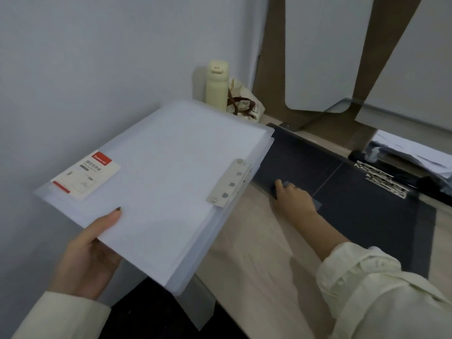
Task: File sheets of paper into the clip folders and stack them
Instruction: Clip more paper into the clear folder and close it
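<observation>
A translucent white clip folder (159, 182) with paper inside, a red-and-white label and a metal clip strip (230, 184) is held tilted above the table's left edge. My left hand (90, 255) grips its near corner, thumb on top. A dark blue clip folder (362, 204) lies open flat on the table, its metal clips (381, 178) at the far right. My right hand (292, 196) grips the dark folder's left cover edge, fingers curled over it. A pile of loose white sheets (413, 152) lies at the far right.
A pale yellow bottle (216, 86) and a cream cloth bag (244, 101) stand at the back by the wall. A glass panel (342, 113) and white boards lean behind the light wooden table (256, 253). The wall is close on the left.
</observation>
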A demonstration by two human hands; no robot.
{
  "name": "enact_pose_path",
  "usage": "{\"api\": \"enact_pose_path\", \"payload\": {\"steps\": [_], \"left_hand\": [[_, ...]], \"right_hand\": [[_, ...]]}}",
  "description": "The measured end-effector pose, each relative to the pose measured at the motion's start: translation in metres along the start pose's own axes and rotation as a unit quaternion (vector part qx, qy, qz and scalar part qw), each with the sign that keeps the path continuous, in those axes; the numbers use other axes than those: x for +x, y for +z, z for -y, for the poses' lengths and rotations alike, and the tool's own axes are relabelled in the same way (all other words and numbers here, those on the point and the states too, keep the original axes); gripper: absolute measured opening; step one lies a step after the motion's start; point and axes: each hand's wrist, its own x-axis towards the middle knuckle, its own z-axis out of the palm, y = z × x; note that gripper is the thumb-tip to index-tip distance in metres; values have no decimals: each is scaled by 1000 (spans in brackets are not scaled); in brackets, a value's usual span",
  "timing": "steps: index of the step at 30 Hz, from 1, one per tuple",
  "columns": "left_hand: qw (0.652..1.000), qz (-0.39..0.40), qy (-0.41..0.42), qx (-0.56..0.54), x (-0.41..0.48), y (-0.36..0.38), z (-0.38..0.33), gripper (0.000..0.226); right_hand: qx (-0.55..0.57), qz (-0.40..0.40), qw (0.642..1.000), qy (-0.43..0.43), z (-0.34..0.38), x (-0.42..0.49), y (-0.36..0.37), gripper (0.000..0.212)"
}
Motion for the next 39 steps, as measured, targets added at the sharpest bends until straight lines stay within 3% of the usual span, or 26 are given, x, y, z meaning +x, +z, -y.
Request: {"api": "enact_pose_path", "payload": {"steps": [4,11,15,22,33,39], "left_hand": [[999,26,31,5,-7,-10,-4,33],[999,6,30,-18,-22,-22,-6,38],[999,-14,24,-17,-26,-35,-9,42],[1000,7,-8,-7,-22,-46,3,27],[981,137,-108,86,27,35,34,30],[963,166,-184,105,69,82,61,21]], "right_hand": [[24,9,1000,5,4,5,-1,43],[45,-45,997,46,3,-7,-1,38],[89,-72,991,71,-8,-19,-11,47],[160,-127,972,116,-21,-80,-38,63],[257,-151,938,179,-41,-141,-46,67],[198,-112,962,150,-42,-151,-45,67]]}}
